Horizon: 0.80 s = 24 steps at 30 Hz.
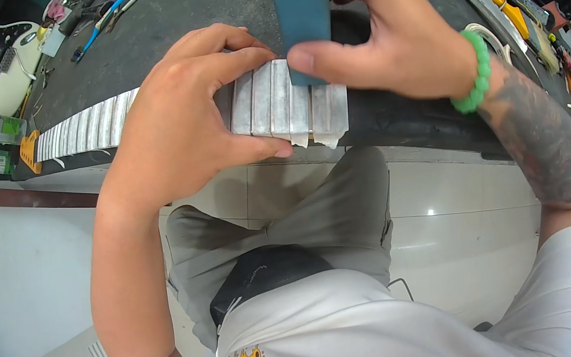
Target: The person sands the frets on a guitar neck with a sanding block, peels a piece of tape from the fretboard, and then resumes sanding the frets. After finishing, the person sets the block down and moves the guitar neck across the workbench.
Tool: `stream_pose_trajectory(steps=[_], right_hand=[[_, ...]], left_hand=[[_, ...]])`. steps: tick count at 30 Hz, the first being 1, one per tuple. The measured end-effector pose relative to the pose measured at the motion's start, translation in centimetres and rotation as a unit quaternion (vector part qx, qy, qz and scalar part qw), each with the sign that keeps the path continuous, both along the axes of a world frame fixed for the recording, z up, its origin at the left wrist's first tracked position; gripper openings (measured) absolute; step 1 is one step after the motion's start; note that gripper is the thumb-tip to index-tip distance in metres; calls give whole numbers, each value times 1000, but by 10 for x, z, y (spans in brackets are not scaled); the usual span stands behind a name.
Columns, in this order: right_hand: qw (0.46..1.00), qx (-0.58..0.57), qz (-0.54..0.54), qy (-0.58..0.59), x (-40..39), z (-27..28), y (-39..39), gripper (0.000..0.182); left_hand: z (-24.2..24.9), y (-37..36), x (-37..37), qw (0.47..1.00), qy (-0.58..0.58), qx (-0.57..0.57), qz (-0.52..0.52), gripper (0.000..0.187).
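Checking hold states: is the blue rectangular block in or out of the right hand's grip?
In: the right hand's thumb overlaps the blue rectangular block, and fingers show behind it.

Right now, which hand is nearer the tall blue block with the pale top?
Right: the right hand grips the blue block. The left hand holds the long silver-banded strip, left of the block.
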State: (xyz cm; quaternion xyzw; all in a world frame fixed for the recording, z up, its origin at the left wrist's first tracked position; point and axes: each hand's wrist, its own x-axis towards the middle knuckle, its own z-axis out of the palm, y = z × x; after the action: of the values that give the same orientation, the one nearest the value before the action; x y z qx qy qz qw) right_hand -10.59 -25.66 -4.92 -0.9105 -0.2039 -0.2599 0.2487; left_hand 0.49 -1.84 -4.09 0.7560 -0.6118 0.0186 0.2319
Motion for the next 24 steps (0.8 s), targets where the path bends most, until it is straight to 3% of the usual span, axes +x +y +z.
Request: stream_pose_trajectory(steps=[2, 3, 6, 7, 8, 11, 13, 14, 16, 18, 20, 22, 24], right_hand=[[996, 81, -16, -38, -13, -5, 26, 83], [994, -74, 38, -70, -25, 13, 28, 87], [992, -92, 82, -26, -32, 13, 34, 90], [989, -139, 25, -41, -24, 18, 29, 91], [997, -70, -42, 1, -11, 16, 19, 87], [990, -69, -108, 58, -4, 28, -2, 84], [981, 149, 65, 108, -1, 28, 1, 86], [981, 141, 68, 119, -5, 32, 6, 86], [993, 54, -24, 106, -19, 50, 31, 85], [996, 3, -30, 88, -16, 47, 23, 86], [987, -123, -27, 99, -15, 52, 10, 85], [988, -128, 2, 92, -7, 48, 7, 87], [985, -24, 10, 170, -4, 45, -6, 82]], left_hand=[[0, 2, 1, 1000, 0, -9, -4, 69], [-1, 3, 3, 1000, 1, -13, 1, 69], [-3, 4, 3, 999, -10, -11, -29, 71], [-1, 4, 1, 1000, -10, -4, -11, 71], [-1, 5, -1, 1000, -8, 2, 7, 71], [-9, 4, 7, 1000, 1, -17, -14, 71], [-12, 7, 7, 1000, 16, -21, -10, 71], [-12, 5, 6, 999, 18, -27, -16, 70], [-12, 2, 5, 999, 30, -41, -19, 69], [-13, 0, 4, 998, 24, -56, -30, 64], [-14, -2, 4, 997, 32, -68, -32, 63], [-16, -2, 5, 996, 44, -79, -28, 62], [-14, -2, 5, 997, 32, -59, -30, 62]])
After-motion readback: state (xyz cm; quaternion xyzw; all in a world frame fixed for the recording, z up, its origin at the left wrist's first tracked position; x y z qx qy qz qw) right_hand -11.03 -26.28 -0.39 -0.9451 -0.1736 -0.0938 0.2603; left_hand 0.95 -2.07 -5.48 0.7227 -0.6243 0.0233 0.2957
